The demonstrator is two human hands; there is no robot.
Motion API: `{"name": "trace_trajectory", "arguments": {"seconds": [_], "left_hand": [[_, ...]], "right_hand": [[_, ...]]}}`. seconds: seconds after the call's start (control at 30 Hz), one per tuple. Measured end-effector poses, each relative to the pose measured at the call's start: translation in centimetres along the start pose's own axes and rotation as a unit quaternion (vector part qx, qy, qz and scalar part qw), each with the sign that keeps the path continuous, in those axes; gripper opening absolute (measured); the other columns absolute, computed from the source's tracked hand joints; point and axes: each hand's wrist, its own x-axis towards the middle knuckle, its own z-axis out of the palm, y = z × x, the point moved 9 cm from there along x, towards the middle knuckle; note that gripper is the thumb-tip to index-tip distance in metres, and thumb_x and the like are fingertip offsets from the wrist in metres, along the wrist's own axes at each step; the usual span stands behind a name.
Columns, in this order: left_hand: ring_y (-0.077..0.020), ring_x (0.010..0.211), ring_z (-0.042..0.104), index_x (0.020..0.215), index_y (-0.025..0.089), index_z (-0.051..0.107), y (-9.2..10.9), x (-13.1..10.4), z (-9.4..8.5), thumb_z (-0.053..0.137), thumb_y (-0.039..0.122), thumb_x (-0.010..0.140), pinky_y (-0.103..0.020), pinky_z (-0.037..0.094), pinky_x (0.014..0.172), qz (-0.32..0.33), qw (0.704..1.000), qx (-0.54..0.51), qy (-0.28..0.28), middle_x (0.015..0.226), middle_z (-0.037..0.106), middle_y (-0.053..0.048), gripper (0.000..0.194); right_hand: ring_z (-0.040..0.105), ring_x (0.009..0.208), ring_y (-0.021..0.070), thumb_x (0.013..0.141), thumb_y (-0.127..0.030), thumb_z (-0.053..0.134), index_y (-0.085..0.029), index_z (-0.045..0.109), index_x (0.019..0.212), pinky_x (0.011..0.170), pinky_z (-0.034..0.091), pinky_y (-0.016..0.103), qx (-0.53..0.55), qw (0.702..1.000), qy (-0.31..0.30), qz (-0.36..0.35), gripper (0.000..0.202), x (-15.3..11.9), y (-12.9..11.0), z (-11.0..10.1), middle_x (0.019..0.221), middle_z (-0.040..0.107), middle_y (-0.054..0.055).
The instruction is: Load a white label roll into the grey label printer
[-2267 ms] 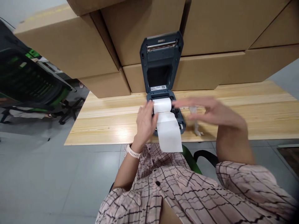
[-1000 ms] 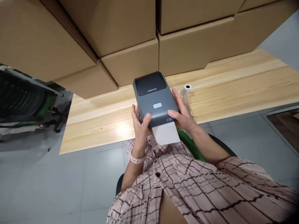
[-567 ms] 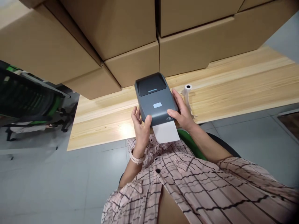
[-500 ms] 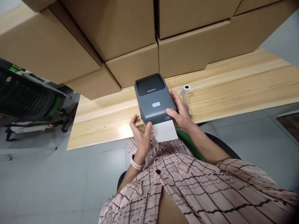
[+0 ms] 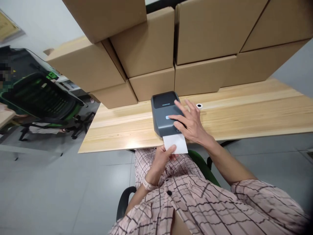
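Observation:
A dark grey label printer (image 5: pixel 160 119) stands on the wooden table, a white paper label (image 5: pixel 176 143) sticking out of its front slot. My left hand (image 5: pixel 165 156) pinches the label's lower left edge, thumb on top and fingers beneath. Over the printer's right side is my right hand (image 5: pixel 192 122), its fingers spread and holding nothing. The index fingertip is at the pale button (image 5: pixel 167 117) on the printer's top. Just beyond that hand is a small paper roll (image 5: pixel 199 106) with a dark core, partly hidden by the hand.
Stacked cardboard boxes (image 5: pixel 151 49) line the back of the wooden table (image 5: pixel 117 129). The table's front edge runs close to my lap. At the left are a black and green office chair (image 5: pixel 41 98) and part of another person.
My left hand has gone from the printer's front left corner to the label and taken hold of it. My right hand has left the printer's side, a fingertip now at the button.

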Motion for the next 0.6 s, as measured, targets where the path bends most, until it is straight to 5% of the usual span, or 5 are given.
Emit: {"name": "trace_trajectory", "arguments": {"seconds": [0.13,0.3,0.4,0.47,0.6], "left_hand": [[-0.0093,0.047,0.048,0.057,0.015,0.067,-0.5,0.2,-1.0,0.083,0.075,0.068,-0.025,0.034,0.052,0.023,0.999,0.029,0.030,0.052,0.062,-0.002,0.063],[-0.0096,0.052,0.049,0.059,0.016,0.065,2.6,-0.8,-4.8,0.071,0.072,0.083,-0.024,0.039,0.056,0.160,0.976,0.036,0.142,0.053,0.059,0.000,0.061],[-0.0126,0.062,0.059,0.079,0.015,0.075,4.3,-1.5,-7.9,0.071,0.067,0.085,-0.023,0.044,0.057,0.205,0.955,0.029,0.213,0.069,0.069,-0.004,0.053],[-0.0160,0.074,0.067,0.089,0.016,0.076,5.3,-1.5,-9.3,0.071,0.063,0.086,-0.024,0.050,0.061,0.219,0.945,0.039,0.241,0.083,0.074,-0.007,0.048],[-0.0262,0.131,0.066,0.134,0.020,0.068,7.2,-0.3,-8.6,0.067,0.056,0.094,-0.039,0.057,0.104,0.253,0.932,0.104,0.238,0.143,0.069,-0.015,0.053]], "right_hand": [[0.030,0.164,0.0320,0.111,-0.046,0.044,-0.031,0.075,0.118,0.132,0.012,0.070,-0.032,0.998,-0.049,-0.038,0.035,1.4,-0.6,0.7,0.158,0.061,0.000],[0.031,0.164,0.0342,0.106,-0.055,0.053,-0.031,0.075,0.111,0.132,0.009,0.072,0.009,0.999,-0.027,-0.034,0.033,1.1,-0.3,0.7,0.159,0.061,0.000],[0.040,0.160,0.0334,0.105,-0.059,0.053,-0.033,0.071,0.128,0.130,0.024,0.069,0.136,0.988,0.038,0.069,0.039,-1.0,2.4,0.0,0.163,0.056,0.004],[0.042,0.159,0.0296,0.107,-0.061,0.048,-0.034,0.060,0.145,0.131,0.031,0.062,0.245,0.955,0.083,0.145,0.048,-2.9,4.7,0.1,0.166,0.052,0.006],[0.036,0.162,0.0261,0.108,-0.065,0.039,-0.035,0.048,0.159,0.137,0.024,0.053,0.352,0.906,0.097,0.213,0.060,-5.1,6.3,1.6,0.172,0.045,0.004]]}}
